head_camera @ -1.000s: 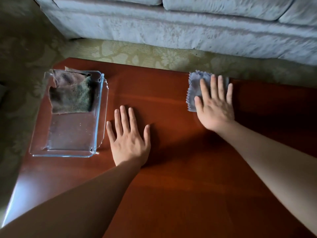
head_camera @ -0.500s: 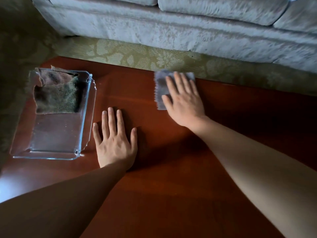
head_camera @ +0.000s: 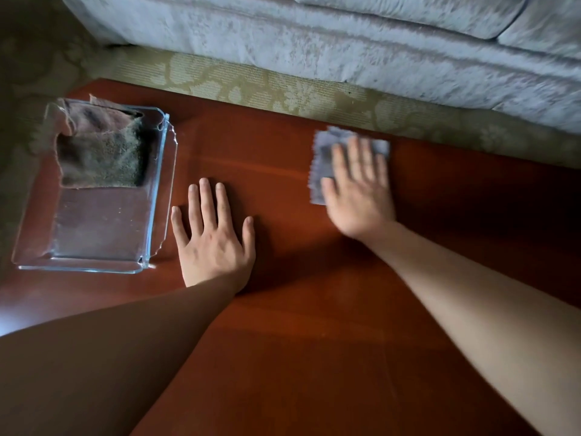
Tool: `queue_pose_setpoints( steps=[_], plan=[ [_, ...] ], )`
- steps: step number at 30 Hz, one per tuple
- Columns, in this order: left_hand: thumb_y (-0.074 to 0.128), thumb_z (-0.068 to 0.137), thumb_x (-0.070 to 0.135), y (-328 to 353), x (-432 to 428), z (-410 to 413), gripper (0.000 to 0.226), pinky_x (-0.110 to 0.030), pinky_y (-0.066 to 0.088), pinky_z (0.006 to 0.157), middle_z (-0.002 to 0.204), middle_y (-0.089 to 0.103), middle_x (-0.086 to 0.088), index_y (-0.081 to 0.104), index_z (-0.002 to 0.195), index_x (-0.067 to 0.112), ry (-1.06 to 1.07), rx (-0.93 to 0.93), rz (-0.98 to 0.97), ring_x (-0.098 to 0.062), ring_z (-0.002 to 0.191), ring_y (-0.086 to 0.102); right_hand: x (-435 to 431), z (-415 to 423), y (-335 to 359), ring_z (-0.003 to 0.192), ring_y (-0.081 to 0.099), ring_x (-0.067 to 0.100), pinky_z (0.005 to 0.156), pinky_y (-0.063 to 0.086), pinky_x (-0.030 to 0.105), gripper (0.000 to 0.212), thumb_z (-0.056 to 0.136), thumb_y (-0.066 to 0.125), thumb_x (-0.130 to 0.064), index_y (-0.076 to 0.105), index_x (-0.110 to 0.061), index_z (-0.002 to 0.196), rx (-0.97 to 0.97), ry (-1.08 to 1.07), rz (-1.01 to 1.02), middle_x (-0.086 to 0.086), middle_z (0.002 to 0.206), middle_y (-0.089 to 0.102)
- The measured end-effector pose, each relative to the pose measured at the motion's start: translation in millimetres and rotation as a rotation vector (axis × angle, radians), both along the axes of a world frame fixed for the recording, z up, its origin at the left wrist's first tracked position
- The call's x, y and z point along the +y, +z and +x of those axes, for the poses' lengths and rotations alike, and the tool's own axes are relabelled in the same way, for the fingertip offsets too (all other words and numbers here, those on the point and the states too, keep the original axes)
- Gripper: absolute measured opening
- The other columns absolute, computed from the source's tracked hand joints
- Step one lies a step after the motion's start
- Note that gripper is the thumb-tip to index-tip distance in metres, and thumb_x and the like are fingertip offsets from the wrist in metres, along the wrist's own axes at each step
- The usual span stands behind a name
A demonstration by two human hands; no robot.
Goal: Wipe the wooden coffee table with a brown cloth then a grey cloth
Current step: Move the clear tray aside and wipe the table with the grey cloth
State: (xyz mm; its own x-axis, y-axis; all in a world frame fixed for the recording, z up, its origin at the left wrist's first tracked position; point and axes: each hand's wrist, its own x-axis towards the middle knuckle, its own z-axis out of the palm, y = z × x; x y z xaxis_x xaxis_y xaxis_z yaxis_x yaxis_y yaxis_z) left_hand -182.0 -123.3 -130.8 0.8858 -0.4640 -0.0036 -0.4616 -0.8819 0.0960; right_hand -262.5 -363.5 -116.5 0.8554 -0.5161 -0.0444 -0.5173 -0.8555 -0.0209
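Your right hand (head_camera: 358,196) lies flat and spread on the grey cloth (head_camera: 323,158), palm down, fingers pointing toward the far edge of the table; it grips nothing, only presses, and it shows blurred, so you look to be mid-stroke. The risk starts right there: the cloth is pinned only by your palm and fingers, and its left part and far corners stick out from under them, so a quick sweep could let it bunch up or slide free, leaving bare skin to smear the wooden coffee table (head_camera: 314,309). The cloth sits just short of the table's far edge, beyond your fingertips, and a stroke pushed further that way could carry it off onto the carpet (head_camera: 283,89) in front of the sofa (head_camera: 345,42). Your left hand (head_camera: 213,237) rests open and flat on the wood, well to the left of your right, holding nothing. Just beside its little finger stands a glass dish (head_camera: 94,265), and a wide sweep leftward or a nudge from that bracing hand could knock it; glass on polished wood will likely slide easily. The brown cloth (head_camera: 100,149) lies crumpled in the far end of that dish, which suggests its turn is done. Most of the near tabletop, toward your elbows, probably remains for the grey cloth.
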Motion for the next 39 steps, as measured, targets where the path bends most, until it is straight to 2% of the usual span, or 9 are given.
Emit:
queue_pose_setpoints(
  steps=[4, 8, 15, 19, 23, 27, 30, 32, 39],
  plan=[
    [0.026, 0.106, 0.055, -2, 0, -1, 0.074, -0.055, 0.007, 0.129, 0.175, 0.009, -0.009, 0.017, 0.165, 0.013, -0.003, -0.012, -0.006, -0.024, 0.162, 0.002, 71, 76, 4, 0.162, -0.002, 0.029, 0.13, 0.0, 0.052, 0.07, 0.106, 0.025, -0.051, 0.012, -0.021, 0.168, 0.043, 0.163, 0.113, 0.012, 0.175, 0.003],
    [0.025, 0.106, 0.056, -3, 1, 1, 0.074, -0.055, 0.006, 0.129, 0.175, 0.009, -0.009, 0.017, 0.165, 0.013, -0.002, -0.01, -0.009, -0.024, 0.162, 0.002, 50, 66, 1, 0.162, 0.004, 0.026, 0.131, 0.004, 0.049, 0.069, 0.105, 0.025, -0.055, 0.018, -0.025, 0.167, 0.023, 0.228, 0.09, 0.008, 0.176, 0.009],
    [0.022, 0.106, 0.057, -2, 1, 1, 0.074, -0.055, 0.005, 0.129, 0.175, 0.008, -0.009, 0.016, 0.166, 0.013, -0.011, 0.002, -0.031, -0.024, 0.162, 0.001, -54, -66, 2, 0.157, 0.026, 0.035, 0.127, 0.022, 0.054, 0.066, 0.108, 0.022, -0.049, 0.027, -0.015, 0.164, 0.071, -0.057, -0.008, 0.019, 0.169, 0.028],
    [0.024, 0.106, 0.056, -1, 0, 0, 0.074, -0.056, 0.005, 0.128, 0.175, 0.008, -0.01, 0.016, 0.166, 0.013, -0.015, -0.003, -0.058, -0.025, 0.162, 0.002, -65, -144, 14, 0.161, 0.009, 0.033, 0.129, 0.012, 0.055, 0.075, 0.102, 0.013, -0.053, 0.014, -0.016, 0.167, 0.181, -0.248, 0.066, 0.017, 0.174, 0.011],
    [0.021, 0.107, 0.055, -1, 2, 1, 0.072, -0.056, 0.004, 0.129, 0.174, 0.008, -0.01, 0.017, 0.166, 0.013, -0.026, 0.018, -0.084, -0.025, 0.162, 0.001, -20, -125, 11, 0.161, 0.006, 0.038, 0.129, 0.009, 0.058, 0.079, 0.099, 0.01, -0.052, 0.015, -0.011, 0.167, 0.184, -0.355, 0.087, 0.022, 0.173, 0.008],
    [0.025, 0.107, 0.042, 1, 11, 3, 0.064, -0.05, 0.004, 0.13, 0.172, 0.02, -0.011, 0.03, 0.162, 0.009, -0.065, 0.069, -0.202, -0.025, 0.161, 0.009, 56, -65, 2, 0.158, 0.021, 0.041, 0.126, 0.017, 0.06, 0.072, 0.101, 0.023, -0.045, 0.029, -0.012, 0.164, 0.083, -0.127, 0.025, 0.025, 0.169, 0.023],
    [0.032, 0.107, 0.03, 3, 41, -14, 0.056, -0.046, 0.017, 0.129, 0.163, 0.041, -0.013, 0.045, 0.154, 0.003, -0.123, 0.106, -0.391, -0.025, 0.157, 0.028, 121, -15, 3, 0.162, 0.002, 0.03, 0.13, 0.003, 0.053, 0.072, 0.102, 0.02, -0.05, 0.013, -0.021, 0.167, 0.094, -0.043, 0.073, 0.014, 0.175, 0.006],
    [0.034, 0.108, 0.026, 4, 78, -38, 0.052, -0.046, 0.022, 0.128, 0.161, 0.045, -0.013, 0.047, 0.152, 0.001, -0.16, 0.109, -0.426, -0.026, 0.155, 0.032, 161, 11, 4, 0.162, -0.005, 0.028, 0.13, -0.002, 0.051, 0.07, 0.106, 0.024, -0.05, 0.007, -0.023, 0.168, 0.097, 0.006, 0.109, 0.009, 0.176, -0.001],
    [0.025, 0.11, 0.034, 4, 147, -106, 0.06, -0.048, 0.013, 0.13, 0.171, 0.022, -0.011, 0.032, 0.161, 0.004, -0.082, 0.078, -0.111, -0.022, 0.161, 0.012, 205, -19, 6, 0.162, 0.0, 0.025, 0.13, 0.004, 0.051, 0.068, 0.105, 0.023, -0.05, 0.012, -0.026, 0.168, 0.088, 0.219, 0.12, 0.007, 0.176, 0.006]
  ],
)
